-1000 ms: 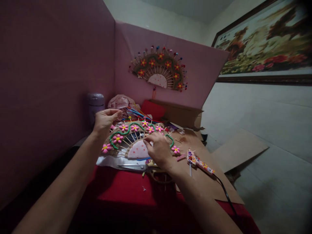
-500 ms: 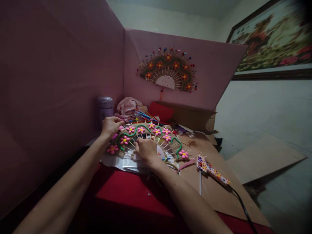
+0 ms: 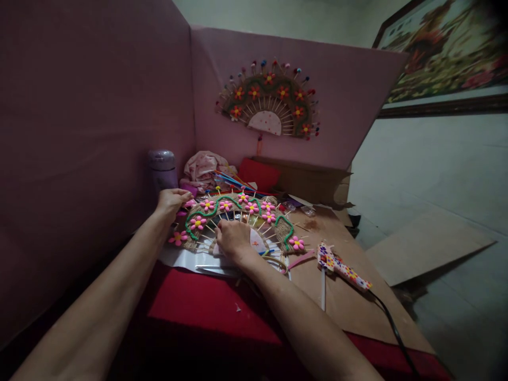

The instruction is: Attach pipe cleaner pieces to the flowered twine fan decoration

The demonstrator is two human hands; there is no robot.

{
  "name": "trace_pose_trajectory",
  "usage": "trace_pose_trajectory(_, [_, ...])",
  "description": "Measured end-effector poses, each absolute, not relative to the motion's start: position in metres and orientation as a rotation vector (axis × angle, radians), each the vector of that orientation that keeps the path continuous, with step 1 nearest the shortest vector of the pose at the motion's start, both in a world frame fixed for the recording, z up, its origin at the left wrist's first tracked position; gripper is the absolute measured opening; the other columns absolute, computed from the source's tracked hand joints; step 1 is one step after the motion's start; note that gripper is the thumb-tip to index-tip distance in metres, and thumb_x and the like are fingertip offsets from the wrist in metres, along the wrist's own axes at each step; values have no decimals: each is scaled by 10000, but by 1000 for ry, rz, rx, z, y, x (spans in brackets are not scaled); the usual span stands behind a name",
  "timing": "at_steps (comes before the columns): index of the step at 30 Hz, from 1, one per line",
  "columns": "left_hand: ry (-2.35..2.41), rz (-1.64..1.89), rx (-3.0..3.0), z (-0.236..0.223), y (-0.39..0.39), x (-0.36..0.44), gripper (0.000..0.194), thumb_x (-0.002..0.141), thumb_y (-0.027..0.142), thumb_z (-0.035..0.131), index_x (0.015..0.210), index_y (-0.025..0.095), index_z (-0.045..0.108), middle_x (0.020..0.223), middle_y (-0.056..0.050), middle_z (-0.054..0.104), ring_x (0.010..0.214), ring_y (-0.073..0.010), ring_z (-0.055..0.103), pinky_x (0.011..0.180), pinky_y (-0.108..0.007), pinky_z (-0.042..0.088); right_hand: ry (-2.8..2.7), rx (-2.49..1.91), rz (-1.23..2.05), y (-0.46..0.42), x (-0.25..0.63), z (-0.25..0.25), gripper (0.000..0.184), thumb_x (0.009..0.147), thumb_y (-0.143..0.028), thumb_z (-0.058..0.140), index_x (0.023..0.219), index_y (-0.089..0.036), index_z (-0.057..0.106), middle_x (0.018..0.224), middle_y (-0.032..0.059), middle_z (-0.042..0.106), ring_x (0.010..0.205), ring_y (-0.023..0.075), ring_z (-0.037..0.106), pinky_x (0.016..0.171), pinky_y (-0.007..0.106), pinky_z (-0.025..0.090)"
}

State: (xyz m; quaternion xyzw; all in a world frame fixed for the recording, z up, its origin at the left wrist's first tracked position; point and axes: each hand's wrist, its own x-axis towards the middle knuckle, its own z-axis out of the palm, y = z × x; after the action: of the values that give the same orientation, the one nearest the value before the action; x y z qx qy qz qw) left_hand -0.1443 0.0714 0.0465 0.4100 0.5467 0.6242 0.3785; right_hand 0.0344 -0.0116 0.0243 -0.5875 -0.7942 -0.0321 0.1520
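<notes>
While the flowered fan [image 3: 282, 231] is being kept on the silver sheet [image 3: 178, 257], its white half-circle [image 3: 257, 241] is being partly covered by the R hand [image 3: 236, 238], fingers curled, prob. for steadying; actual grip can't be told. Well apart, the L hand [image 3: 170, 202] is being held near the upper-L edge w/ fingertips pinched, contents unclear. The glue gun [image 3: 343, 267] is being kept to the R on cardboard [image 3: 361, 315], prob. for easy reach. Vs. the earliest frame, the R hand is being held farther L, and more of the scissors [image 3: 214, 270] is being hidden.
</notes>
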Motion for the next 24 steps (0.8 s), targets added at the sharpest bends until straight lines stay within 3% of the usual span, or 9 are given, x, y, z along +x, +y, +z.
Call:
trace_pose_trajectory(11, [1308, 1349, 954, 47, 70, -145, 19, 616, 106, 642, 611, 121, 632, 568, -40, 622, 464, -109, 531, 452, -212, 369, -2268, -1685, -43, -10, 36, 23, 272, 864, -289, 410, 940, -203, 656, 886, 81, 700, 820, 200, 650, 634, 260, 419])
trace_pose_trajectory(24, [1188, 1344, 824, 32, 84, -156, 113, 622, 30, 626, 631, 142, 612, 614, -63, 646, 524, -158, 592, 509, -272, 475, -2271, -1670, -25, -8, 36, 22, 286, 866, -289, 396, 946, -205, 657, 896, 87, 702, 823, 205, 649, 664, 284, 433])
